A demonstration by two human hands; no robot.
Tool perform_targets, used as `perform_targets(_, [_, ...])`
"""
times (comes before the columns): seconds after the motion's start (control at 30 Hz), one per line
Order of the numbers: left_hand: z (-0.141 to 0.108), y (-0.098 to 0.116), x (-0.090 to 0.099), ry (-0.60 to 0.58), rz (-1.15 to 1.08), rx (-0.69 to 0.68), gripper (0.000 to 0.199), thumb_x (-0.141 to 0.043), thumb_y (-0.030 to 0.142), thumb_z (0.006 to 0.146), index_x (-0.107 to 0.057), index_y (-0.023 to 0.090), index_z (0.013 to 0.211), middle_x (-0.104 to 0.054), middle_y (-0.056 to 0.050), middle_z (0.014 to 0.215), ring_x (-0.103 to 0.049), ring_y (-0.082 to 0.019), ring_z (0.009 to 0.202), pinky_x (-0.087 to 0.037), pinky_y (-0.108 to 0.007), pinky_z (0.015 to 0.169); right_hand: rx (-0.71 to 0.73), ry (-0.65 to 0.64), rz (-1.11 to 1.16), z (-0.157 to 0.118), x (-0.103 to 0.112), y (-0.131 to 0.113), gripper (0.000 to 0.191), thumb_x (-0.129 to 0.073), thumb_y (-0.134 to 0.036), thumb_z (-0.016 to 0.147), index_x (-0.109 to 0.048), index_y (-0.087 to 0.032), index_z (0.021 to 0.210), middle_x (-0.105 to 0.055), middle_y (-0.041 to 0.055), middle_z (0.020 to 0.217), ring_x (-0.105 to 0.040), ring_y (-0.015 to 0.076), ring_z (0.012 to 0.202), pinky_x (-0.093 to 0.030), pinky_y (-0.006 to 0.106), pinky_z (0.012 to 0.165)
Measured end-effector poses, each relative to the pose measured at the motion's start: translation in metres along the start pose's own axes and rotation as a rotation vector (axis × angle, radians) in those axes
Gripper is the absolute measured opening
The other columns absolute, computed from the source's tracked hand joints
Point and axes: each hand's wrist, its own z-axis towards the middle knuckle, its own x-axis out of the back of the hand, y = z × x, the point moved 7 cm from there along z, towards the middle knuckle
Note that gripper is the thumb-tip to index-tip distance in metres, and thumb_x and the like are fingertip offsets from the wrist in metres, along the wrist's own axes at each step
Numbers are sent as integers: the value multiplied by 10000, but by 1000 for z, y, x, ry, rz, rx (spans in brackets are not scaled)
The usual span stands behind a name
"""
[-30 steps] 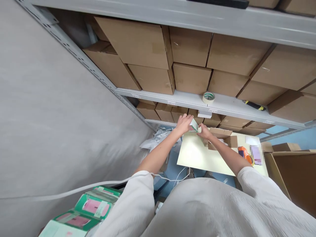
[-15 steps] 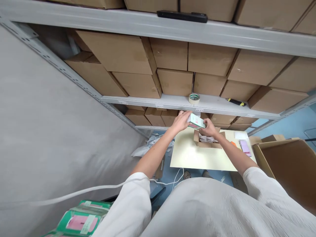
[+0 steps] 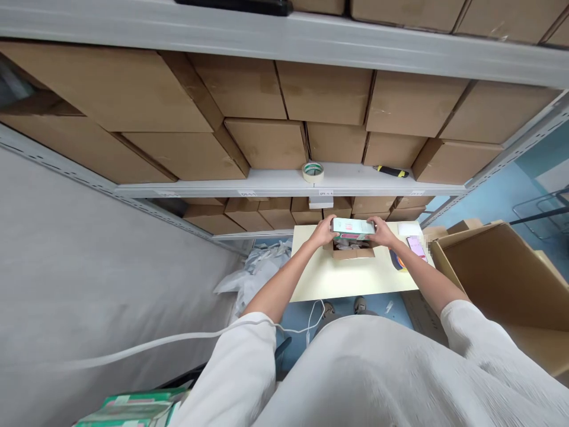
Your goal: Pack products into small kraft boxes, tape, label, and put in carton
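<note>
Both hands grip a small green, white and pink product box point(image 3: 353, 226) by its ends. My left hand point(image 3: 324, 231) is closed on the left end, and my right hand point(image 3: 381, 231) is closed on the right end. The box is held level just above an open cardboard carton point(image 3: 353, 254), hiding most of it. Crumpled pale packing paper point(image 3: 349, 244) shows inside the carton, which rests on a pale yellow table point(image 3: 324, 279).
A phone point(image 3: 416, 248) and a tape roll point(image 3: 397, 260) lie to the right. A large open carton point(image 3: 511, 279) stands beyond. Shelves of brown boxes face me, with masking tape point(image 3: 313, 172) and a utility knife point(image 3: 391, 171). A white cable point(image 3: 178, 338) crosses my left side.
The product box has turned from tilted to level, and my right hand has shifted to its right end. The whole view has swung to the right.
</note>
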Motion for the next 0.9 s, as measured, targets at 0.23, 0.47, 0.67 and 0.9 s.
perform_targets(0.23, [-4,-29,-35,-34,48,114,744,-829,92,767,-562,195,1454,-672,-137,1437,-701,-293,1216,-582,-415,1051,23,-52,-3,0,-12,19,603,-834,-187,690,-662,-246,1266,-655,90,1345,-621,300,1200,-547,462,1021])
perform_targets(0.47, [-8,-42,-50,-104,248,108,707,-845,160,779,-581,174,1435,-647,-181,1472,-598,-355,1383,-515,-439,1120,19,-149,-88,-1,-34,31,564,-841,-179,731,-667,-253,1262,-659,95,1329,-586,325,1260,-528,485,1055])
perform_targets(0.67, [-8,-43,-57,-133,446,129,611,-764,184,818,-620,246,1408,-566,-161,1575,-480,-386,1473,-421,-529,1173,45,-207,-160,-4,-46,38,514,-752,-94,772,-697,-239,1263,-638,132,1419,-576,359,1297,-519,538,1087])
perform_targets(0.9, [-16,-44,-49,-58,471,143,460,-599,181,927,-658,276,1374,-490,-140,1641,-412,-370,1521,-394,-563,1184,68,-64,-132,-8,-24,37,338,-600,-146,886,-738,-235,1181,-658,132,1378,-575,332,1320,-482,539,1167])
